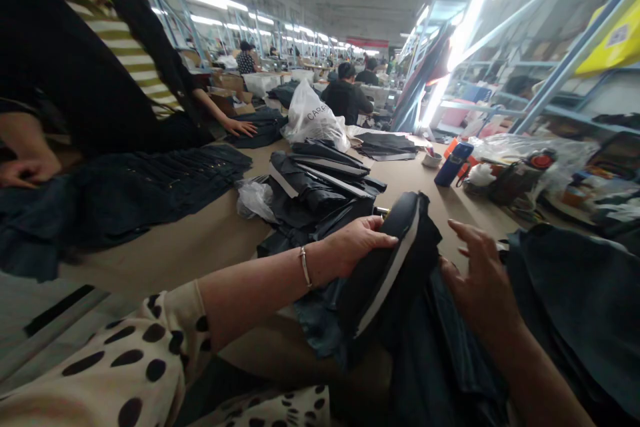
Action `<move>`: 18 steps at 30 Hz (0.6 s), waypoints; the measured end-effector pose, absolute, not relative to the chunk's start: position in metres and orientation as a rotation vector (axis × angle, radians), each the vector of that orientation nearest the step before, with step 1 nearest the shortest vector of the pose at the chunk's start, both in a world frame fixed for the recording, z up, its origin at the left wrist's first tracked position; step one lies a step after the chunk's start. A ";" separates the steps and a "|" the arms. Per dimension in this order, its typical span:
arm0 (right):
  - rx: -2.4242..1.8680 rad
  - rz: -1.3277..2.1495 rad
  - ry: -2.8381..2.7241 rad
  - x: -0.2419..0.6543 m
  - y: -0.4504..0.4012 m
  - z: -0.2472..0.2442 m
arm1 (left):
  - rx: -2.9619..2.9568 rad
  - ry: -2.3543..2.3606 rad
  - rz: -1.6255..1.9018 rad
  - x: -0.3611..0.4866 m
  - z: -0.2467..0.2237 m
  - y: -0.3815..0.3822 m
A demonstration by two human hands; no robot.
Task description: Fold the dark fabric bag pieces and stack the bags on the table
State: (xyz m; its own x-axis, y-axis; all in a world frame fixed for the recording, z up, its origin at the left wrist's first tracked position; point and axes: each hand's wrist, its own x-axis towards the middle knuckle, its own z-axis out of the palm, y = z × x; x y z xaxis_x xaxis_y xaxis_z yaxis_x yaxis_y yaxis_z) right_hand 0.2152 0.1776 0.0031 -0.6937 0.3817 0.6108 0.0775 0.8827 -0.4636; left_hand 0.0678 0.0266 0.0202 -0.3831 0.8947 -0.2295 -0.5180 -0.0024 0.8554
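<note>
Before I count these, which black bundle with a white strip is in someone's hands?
The bundle gripped by the left hand, not those in the pile beyond it.

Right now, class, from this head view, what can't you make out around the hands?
Head view:
Left hand's thumb: hidden behind the black fabric.
Dark cloth: lower end cut off by the bottom edge.
White bag: folds hide part of its lettering.
Shelf items: too small and glare-washed.
</note>
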 end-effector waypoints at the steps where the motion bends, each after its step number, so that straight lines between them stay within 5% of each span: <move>1: -0.420 0.837 -2.250 0.217 0.172 -0.003 | 0.494 1.188 1.693 0.070 0.020 0.029; 6: -0.538 1.852 -1.838 0.214 0.133 -0.026 | 0.969 1.635 1.732 0.102 0.001 0.044; 9: -0.602 2.070 -1.591 0.212 0.131 -0.040 | 1.073 1.697 1.638 0.117 -0.014 0.046; 18: -0.629 2.448 -1.394 0.238 0.140 -0.054 | 0.469 0.900 1.372 0.091 -0.010 0.028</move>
State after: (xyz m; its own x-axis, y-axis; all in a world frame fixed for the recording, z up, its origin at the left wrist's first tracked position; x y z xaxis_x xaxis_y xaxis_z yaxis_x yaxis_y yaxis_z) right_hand 0.2381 0.1401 -0.0539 -0.8741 0.4214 -0.2416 -0.0073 -0.5087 -0.8609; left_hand 0.0912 0.0285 -0.0099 -0.0495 0.9611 -0.2717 -0.6317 0.1806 0.7539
